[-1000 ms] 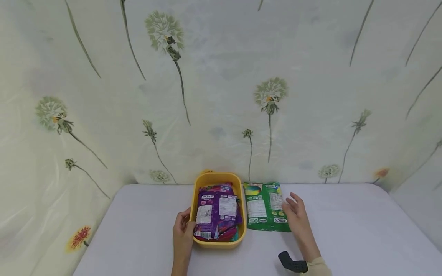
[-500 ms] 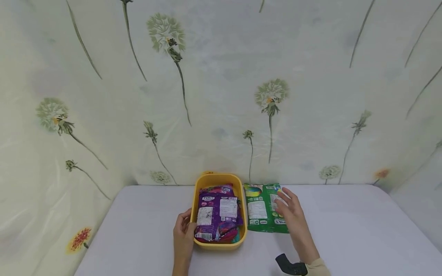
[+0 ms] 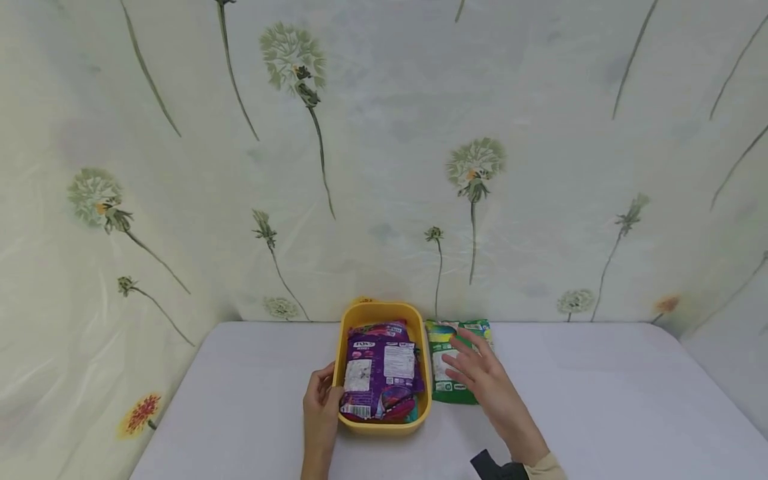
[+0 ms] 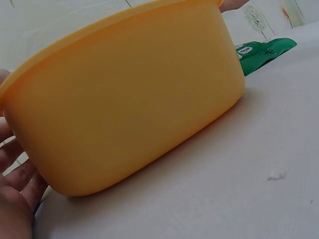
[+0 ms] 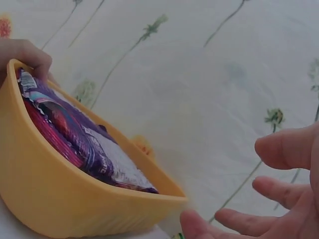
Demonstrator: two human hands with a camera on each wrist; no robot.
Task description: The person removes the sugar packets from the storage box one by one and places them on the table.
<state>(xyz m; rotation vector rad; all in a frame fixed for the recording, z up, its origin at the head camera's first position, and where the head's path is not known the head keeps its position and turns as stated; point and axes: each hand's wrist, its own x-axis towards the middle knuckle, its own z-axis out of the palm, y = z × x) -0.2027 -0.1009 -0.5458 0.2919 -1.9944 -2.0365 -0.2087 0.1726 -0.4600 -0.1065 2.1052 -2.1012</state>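
Your left hand (image 3: 321, 407) grips the yellow container (image 3: 385, 429) by its left side, the thumb on the rim and the other fingers set against the outer wall. Your right hand (image 3: 483, 378) holds nothing; its fingers are spread, with gaps between them in the right wrist view. It is over the green packet (image 3: 442, 363) and hides the packet's right near part from the head view; whether any fingertip touches the packet you cannot tell.

The container stands upright on the white worktop (image 3: 600, 393), close to the far edge and a little left of that edge's middle, well away from both far corners. Inside it a purple packet (image 3: 379, 373) lies on top, label side up, over a pinkish packet (image 3: 390, 327) that shows near the far end, and a bit of teal wrapping (image 3: 411, 411) shows at the near right corner.

The green packet lies flat just beside the container's right wall, its top near the worktop's far edge. Behind that edge rises a pale backdrop (image 3: 384, 160) printed with dandelions.
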